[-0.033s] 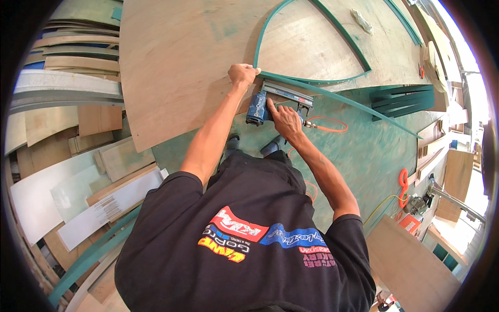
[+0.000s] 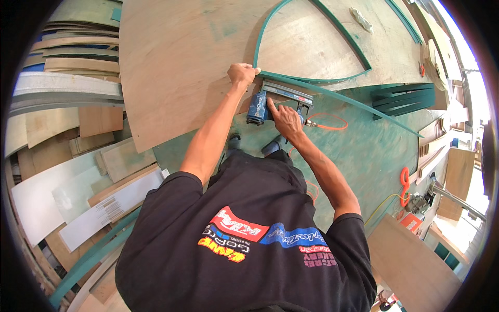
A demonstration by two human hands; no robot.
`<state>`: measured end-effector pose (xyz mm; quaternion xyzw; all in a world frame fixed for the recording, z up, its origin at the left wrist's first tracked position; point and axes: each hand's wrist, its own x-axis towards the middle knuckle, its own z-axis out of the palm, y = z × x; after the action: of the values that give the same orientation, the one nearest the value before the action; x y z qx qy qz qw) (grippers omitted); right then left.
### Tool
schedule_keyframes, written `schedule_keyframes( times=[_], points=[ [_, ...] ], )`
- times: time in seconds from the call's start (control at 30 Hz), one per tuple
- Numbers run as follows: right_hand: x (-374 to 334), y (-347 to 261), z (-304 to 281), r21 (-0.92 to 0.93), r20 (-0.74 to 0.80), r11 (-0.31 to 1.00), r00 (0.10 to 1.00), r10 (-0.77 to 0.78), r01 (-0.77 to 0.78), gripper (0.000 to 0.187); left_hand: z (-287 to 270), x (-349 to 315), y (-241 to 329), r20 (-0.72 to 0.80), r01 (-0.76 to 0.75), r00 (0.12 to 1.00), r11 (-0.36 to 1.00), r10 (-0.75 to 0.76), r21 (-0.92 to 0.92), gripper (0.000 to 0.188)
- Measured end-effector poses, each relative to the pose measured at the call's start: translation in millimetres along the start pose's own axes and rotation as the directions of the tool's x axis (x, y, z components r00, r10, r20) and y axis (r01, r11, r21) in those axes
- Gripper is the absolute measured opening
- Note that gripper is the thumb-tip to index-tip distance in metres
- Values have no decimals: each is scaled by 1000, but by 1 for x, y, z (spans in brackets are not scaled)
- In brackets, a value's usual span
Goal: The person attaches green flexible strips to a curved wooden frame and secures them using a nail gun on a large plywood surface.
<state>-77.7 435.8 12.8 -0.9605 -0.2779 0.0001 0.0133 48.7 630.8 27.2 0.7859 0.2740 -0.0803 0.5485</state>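
Note:
My left hand (image 2: 243, 74) is closed at the near-left corner of a green curved frame (image 2: 340, 24), thumb and fingers pinching the end of a long green strip (image 2: 332, 94). This strip runs along the frame's near side, then out past the table edge to the right. Wrapped around the grip of a blue nail gun (image 2: 257, 108), my right hand (image 2: 287, 120) is closed, with the index finger stretched along the tool's body. The gun's grey magazine lies just below the strip, beside my left hand. An orange air hose (image 2: 332, 128) joins the gun at its right.
The frame lies on a large plywood tabletop (image 2: 176, 57). A crumpled clear plastic piece (image 2: 362, 21) sits at its far right. Dark green slats (image 2: 403, 101) are stacked to the right. Wooden boards (image 2: 83, 49) crowd the left, and orange hose coils over the green floor (image 2: 343, 161).

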Motion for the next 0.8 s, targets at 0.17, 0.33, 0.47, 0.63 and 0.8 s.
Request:
schedule_keyframes(
  times=[0.17,0.33,0.47,0.63,0.8],
  points=[
    [3,-3,-5,8,61,1000,998,20,-21,58,-1,0,3,5,25,1000,1000,-25,9,31],
    [2,-3,-6,36,75,999,997,30,-32,59,-2,-10,13,-3,15,1000,999,-15,31,32],
    [5,-4,-13,57,102,998,995,23,-29,59,3,1,-4,-56,-25,998,999,26,20,33],
    [5,-3,-11,46,80,998,996,27,-31,58,4,1,-7,-39,-16,999,1000,15,-27,36],
    [5,-3,-3,14,32,1000,999,27,-27,58,13,-9,-19,-177,-116,978,992,107,-44,40]
  ],
)
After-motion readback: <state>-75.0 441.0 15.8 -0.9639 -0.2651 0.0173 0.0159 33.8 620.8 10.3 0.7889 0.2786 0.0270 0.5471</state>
